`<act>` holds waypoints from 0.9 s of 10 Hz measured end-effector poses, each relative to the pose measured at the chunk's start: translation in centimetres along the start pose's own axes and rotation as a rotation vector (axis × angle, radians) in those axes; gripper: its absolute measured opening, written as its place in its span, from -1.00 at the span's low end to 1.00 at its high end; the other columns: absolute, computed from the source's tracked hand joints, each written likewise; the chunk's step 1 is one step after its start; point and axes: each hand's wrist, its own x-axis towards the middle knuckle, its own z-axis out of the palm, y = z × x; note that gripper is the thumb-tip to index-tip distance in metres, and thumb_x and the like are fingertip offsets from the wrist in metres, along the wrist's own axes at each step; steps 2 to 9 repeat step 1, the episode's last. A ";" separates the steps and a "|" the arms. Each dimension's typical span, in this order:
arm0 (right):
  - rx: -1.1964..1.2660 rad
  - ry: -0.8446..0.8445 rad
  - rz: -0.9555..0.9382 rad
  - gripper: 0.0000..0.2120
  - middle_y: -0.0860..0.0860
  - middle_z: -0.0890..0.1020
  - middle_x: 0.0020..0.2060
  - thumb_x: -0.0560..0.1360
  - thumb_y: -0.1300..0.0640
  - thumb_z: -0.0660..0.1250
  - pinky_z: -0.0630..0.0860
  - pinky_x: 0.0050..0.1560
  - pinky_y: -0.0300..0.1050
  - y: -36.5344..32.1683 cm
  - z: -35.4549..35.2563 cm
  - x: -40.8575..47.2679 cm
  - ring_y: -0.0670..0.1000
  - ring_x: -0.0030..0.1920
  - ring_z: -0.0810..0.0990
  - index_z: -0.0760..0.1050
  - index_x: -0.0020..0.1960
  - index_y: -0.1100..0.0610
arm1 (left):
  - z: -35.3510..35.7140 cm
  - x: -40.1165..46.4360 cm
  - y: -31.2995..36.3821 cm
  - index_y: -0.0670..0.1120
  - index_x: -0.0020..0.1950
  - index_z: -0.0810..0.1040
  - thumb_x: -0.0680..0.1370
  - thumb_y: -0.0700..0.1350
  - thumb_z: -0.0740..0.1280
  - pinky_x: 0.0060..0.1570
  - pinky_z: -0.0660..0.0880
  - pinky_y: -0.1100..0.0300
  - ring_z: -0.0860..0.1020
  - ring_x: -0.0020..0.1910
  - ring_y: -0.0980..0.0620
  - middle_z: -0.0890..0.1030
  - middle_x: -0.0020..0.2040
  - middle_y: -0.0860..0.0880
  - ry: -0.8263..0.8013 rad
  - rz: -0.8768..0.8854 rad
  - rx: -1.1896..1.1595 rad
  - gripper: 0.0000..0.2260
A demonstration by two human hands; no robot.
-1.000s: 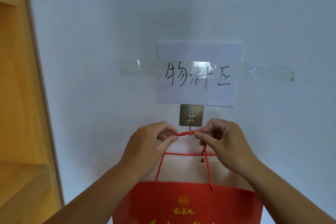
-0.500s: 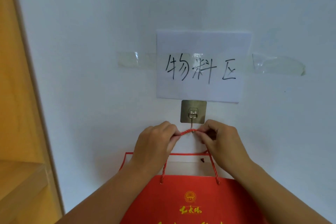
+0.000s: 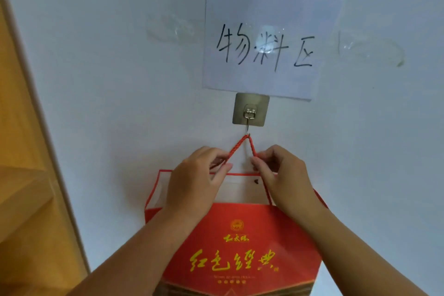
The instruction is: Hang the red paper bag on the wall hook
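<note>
Change since earlier: cord, held flat between the hands just under the hook a second ago, now peaks in an inverted V over the hook tip; both hands have dropped lower.
Red paper bag point(image 3: 240, 247): nearest me, low centre, printed face outward, mouth open and upward, back panel against the wall; bottom edge out of frame.
Long axis: cannot tell whether the bag is taller or wider, since its base is cut off; it hangs upright, handles up.
Left hand point(image 3: 194, 182): pinching the left leg of the rope handle point(image 3: 236, 149) between thumb and forefinger.
Right hand point(image 3: 283, 175): pinching the right leg of the same cord, fingers curled.
Wall hook point(image 3: 249, 115): metal, on a square adhesive plate; apex of cord sits at its lower tip.
Paper sign point(image 3: 266, 43): taped above the plate, handwritten characters.
Wooden frame point(image 3: 21, 151): left edge, well apart.
Progress: cord looks caught on the hook, so the main step seems done. Left, by my reckoning: let go with both hands and see whether the bag hangs unaided.
</note>
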 end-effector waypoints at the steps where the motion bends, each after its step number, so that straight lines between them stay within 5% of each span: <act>1: -0.018 -0.034 -0.028 -0.91 -0.12 0.73 -0.03 0.60 0.05 0.40 0.61 0.10 -0.22 -1.4 -1.5 -1.6 -0.16 0.00 0.68 0.64 0.07 0.01 | -1.9 -3.0 1.3 0.04 0.20 0.62 0.55 0.02 0.41 0.00 0.61 0.18 0.62 0.02 0.13 0.67 0.08 0.11 0.032 0.017 0.144 -0.77; 9: -0.018 -0.034 -0.028 -0.91 -0.12 0.73 -0.03 0.60 0.05 0.40 0.61 0.10 -0.22 -1.4 -1.5 -1.6 -0.16 0.00 0.68 0.64 0.07 0.01 | -1.9 -3.0 1.3 0.04 0.20 0.62 0.55 0.02 0.41 0.00 0.61 0.18 0.62 0.02 0.13 0.67 0.08 0.11 0.032 0.017 0.144 -0.77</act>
